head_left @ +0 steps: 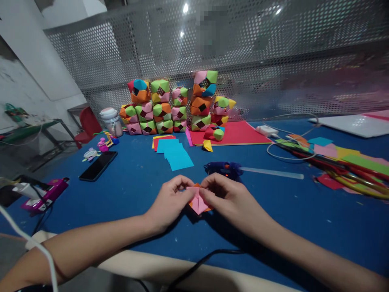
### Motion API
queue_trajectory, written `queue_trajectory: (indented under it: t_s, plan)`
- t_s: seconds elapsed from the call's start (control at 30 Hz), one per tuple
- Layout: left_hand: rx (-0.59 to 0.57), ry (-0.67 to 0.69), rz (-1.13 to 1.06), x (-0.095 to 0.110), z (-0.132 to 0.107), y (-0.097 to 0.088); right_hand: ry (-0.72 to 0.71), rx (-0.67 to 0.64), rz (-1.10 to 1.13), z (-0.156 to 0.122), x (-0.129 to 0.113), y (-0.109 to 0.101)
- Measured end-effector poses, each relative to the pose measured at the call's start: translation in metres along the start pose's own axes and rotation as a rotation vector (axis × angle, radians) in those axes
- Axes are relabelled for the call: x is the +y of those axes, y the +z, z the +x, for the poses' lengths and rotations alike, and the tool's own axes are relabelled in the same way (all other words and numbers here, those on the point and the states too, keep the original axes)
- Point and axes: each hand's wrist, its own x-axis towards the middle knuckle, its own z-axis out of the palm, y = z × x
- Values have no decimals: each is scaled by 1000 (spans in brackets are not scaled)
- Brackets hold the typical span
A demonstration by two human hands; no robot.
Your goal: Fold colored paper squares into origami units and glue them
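Both hands meet over the blue table (136, 178) and pinch a small folded paper piece (198, 202), pink with orange edges. My left hand (168, 200) grips its left side with curled fingers. My right hand (226, 196) holds its right side, thumb and fingers pressed on the paper. Just behind the hands lies a blue glue gun (223, 168) with a clear glue stick (272, 173) poking out to the right.
A wall of several stacked paper cubes (170, 107) stands at the back before a perforated metal screen. Cyan paper squares (176, 156), red sheets (240, 132), a black phone (97, 166), a jar (112, 121), a white charger cable (282, 140) and coloured strips (349, 162) lie around.
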Motion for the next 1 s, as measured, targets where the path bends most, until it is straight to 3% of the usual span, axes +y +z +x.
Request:
queue_trajectory:
  t_s: [0.3,0.73,1.0]
  plan:
    - [-97,-111,-219,-4,3,2,-14,-37,55,-3,0,-1]
    - [-69,10,42,0,3,-2,46,-28,112,-3,5,0]
    - [-102,31,144,4,2,-2,-42,14,5,-6,3,2]
